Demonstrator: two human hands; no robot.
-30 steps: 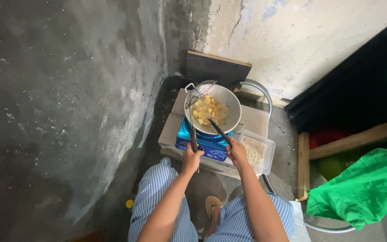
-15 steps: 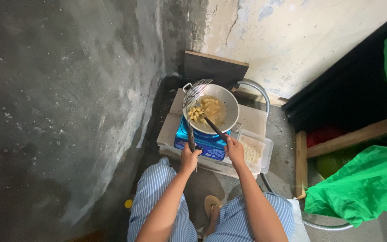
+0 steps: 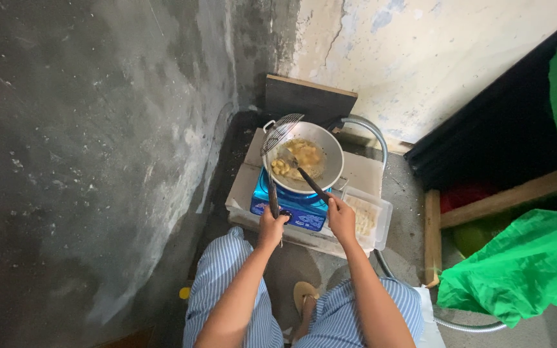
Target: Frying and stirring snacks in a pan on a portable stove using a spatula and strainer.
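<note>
Walls (image 3: 98, 129) hem the wok (image 3: 330, 154); right side open.

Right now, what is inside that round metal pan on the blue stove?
The round metal pan holds pale yellow food pieces in liquid. The right hand dips a dark-handled utensil in; its tip is hidden. The pan's bottom is covered.

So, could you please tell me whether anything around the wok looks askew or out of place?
The wire skimmer in the left hand is tilted against the wok rim, overhanging it. Nothing looks spilled.
</note>
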